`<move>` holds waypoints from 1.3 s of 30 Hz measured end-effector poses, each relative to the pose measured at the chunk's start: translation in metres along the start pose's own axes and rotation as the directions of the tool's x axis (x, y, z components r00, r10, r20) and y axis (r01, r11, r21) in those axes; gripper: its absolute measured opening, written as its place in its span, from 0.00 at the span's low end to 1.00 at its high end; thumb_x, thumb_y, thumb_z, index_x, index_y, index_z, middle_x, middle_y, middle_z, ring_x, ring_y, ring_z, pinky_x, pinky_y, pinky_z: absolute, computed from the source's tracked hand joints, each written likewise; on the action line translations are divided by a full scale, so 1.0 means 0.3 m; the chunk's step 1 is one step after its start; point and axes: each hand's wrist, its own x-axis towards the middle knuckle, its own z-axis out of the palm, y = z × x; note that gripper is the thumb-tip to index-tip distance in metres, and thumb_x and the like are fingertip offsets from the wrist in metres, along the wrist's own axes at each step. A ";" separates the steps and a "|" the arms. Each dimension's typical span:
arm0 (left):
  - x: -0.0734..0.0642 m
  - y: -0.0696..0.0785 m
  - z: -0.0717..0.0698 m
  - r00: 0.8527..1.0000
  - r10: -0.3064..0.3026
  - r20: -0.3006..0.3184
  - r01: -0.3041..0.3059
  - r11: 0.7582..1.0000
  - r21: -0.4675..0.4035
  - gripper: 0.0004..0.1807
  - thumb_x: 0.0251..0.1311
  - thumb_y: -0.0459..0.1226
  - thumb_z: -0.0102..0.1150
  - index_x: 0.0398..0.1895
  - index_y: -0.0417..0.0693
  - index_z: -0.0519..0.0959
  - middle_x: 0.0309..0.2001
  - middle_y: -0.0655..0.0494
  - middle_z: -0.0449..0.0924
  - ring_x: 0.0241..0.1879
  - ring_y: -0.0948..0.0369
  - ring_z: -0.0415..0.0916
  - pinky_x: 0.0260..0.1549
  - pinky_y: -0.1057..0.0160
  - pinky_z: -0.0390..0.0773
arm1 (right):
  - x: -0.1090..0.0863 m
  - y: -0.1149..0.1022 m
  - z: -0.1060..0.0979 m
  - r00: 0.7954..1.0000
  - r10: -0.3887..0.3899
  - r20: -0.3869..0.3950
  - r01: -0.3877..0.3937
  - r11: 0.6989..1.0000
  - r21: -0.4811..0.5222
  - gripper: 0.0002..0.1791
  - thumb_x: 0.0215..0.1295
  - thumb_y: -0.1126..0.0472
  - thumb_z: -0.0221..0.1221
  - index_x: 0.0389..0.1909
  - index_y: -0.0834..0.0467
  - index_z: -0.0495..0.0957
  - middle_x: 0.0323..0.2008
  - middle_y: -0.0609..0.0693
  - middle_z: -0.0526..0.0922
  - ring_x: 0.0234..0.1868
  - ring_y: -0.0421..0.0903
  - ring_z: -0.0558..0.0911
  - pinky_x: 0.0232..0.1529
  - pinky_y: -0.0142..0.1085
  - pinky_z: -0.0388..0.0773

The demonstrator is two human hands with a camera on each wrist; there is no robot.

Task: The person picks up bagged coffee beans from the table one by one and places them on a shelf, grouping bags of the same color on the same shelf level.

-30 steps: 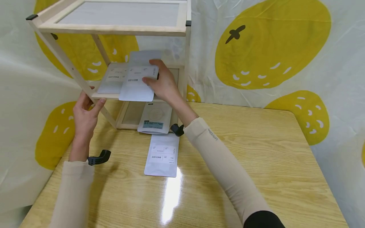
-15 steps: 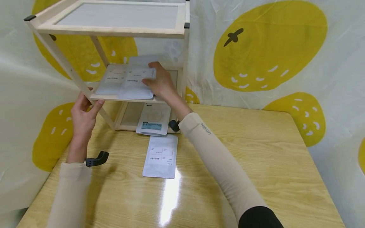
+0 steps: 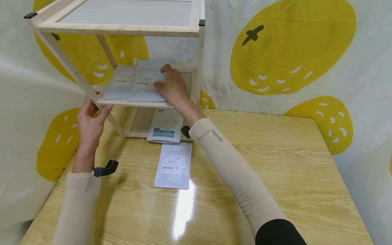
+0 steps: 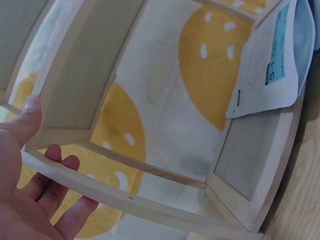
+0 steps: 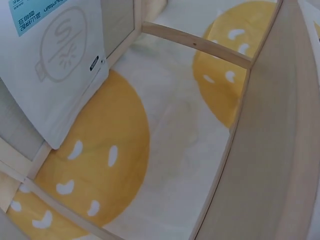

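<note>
My left hand [image 3: 91, 123] grips the front left post of a pale wooden shelf rack [image 3: 122, 29], its thumb on the edge of the middle shelf. On that shelf my right hand [image 3: 175, 87] holds the right side of a white coffee bag [image 3: 145, 92], thumb on its face; the fingers' undersides are hidden. This bag lies flat, overlapping another white coffee bag [image 3: 117, 89] at its left. Behind, a further pale bag edge shows. The right wrist view does not show the hand, only the rack and a coffee bag [image 5: 60, 95] below.
On the bottom shelf lies a coffee bag [image 3: 166, 123] with a blue label, jutting past the front edge. Another white bag [image 3: 173, 166] lies on the wooden table [image 3: 260, 163] before the rack. A fruit-print curtain [image 3: 220, 68] hangs behind.
The right hand has lowered its coffee bag from just above the middle shelf, slightly back, until it lies flat beside the other. The left hand stays on the post.
</note>
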 end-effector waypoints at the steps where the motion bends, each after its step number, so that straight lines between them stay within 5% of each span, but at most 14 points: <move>1: 0.000 0.001 0.002 1.000 -0.002 0.002 0.002 1.000 0.003 0.26 0.65 0.34 0.69 0.66 0.49 0.78 0.64 0.53 0.80 0.58 0.59 0.75 0.52 0.72 0.78 | -0.002 0.001 0.001 1.000 0.003 -0.006 -0.003 1.000 -0.023 0.30 0.74 0.48 0.63 0.71 0.51 0.70 0.66 0.51 0.77 0.59 0.44 0.78 0.60 0.35 0.77; 6: -0.001 0.001 0.007 1.000 -0.008 0.003 0.008 1.000 0.013 0.26 0.65 0.34 0.69 0.66 0.51 0.78 0.64 0.54 0.80 0.58 0.59 0.75 0.53 0.72 0.78 | -0.016 0.009 0.007 0.999 0.017 -0.039 -0.020 0.997 -0.070 0.27 0.74 0.45 0.62 0.67 0.52 0.74 0.63 0.54 0.69 0.57 0.47 0.72 0.50 0.35 0.79; 11: -0.003 -0.002 0.010 1.000 0.002 0.008 -0.002 1.000 -0.004 0.25 0.65 0.33 0.69 0.66 0.51 0.79 0.64 0.53 0.80 0.58 0.59 0.75 0.52 0.73 0.78 | -0.035 0.019 0.006 0.997 0.004 -0.083 -0.006 1.000 -0.027 0.25 0.74 0.46 0.62 0.65 0.54 0.74 0.63 0.55 0.66 0.60 0.48 0.71 0.49 0.34 0.80; 22: -0.003 0.001 0.009 1.000 0.013 0.009 -0.013 1.000 0.004 0.25 0.65 0.34 0.69 0.66 0.50 0.78 0.63 0.53 0.81 0.58 0.58 0.75 0.57 0.69 0.79 | -0.153 0.050 -0.004 0.966 -0.164 -0.201 0.206 0.956 0.208 0.25 0.73 0.51 0.64 0.62 0.61 0.76 0.59 0.55 0.72 0.56 0.47 0.75 0.54 0.31 0.76; 26: -0.003 0.001 0.007 1.000 0.008 0.008 -0.008 1.000 -0.025 0.26 0.65 0.33 0.70 0.66 0.49 0.78 0.63 0.53 0.81 0.59 0.58 0.75 0.55 0.71 0.79 | -0.209 0.069 -0.005 0.944 -0.221 -0.247 0.290 0.911 0.294 0.23 0.72 0.54 0.65 0.60 0.63 0.77 0.57 0.57 0.74 0.55 0.50 0.77 0.53 0.33 0.79; 34: -0.002 -0.003 0.006 1.000 0.010 0.003 -0.010 1.000 -0.020 0.26 0.65 0.33 0.69 0.66 0.49 0.78 0.62 0.54 0.81 0.59 0.59 0.76 0.53 0.72 0.79 | -0.325 0.171 0.013 0.855 -0.372 -0.362 0.500 0.775 0.386 0.16 0.70 0.65 0.65 0.54 0.67 0.77 0.50 0.60 0.81 0.46 0.49 0.81 0.45 0.33 0.81; 39: 0.000 -0.005 0.007 1.000 0.009 0.004 -0.009 0.999 -0.031 0.26 0.65 0.33 0.69 0.66 0.49 0.78 0.62 0.54 0.82 0.59 0.59 0.76 0.53 0.72 0.79 | -0.394 0.248 0.031 0.830 -0.399 -0.390 0.537 0.758 0.369 0.14 0.68 0.66 0.67 0.50 0.67 0.79 0.45 0.60 0.83 0.42 0.49 0.82 0.41 0.32 0.81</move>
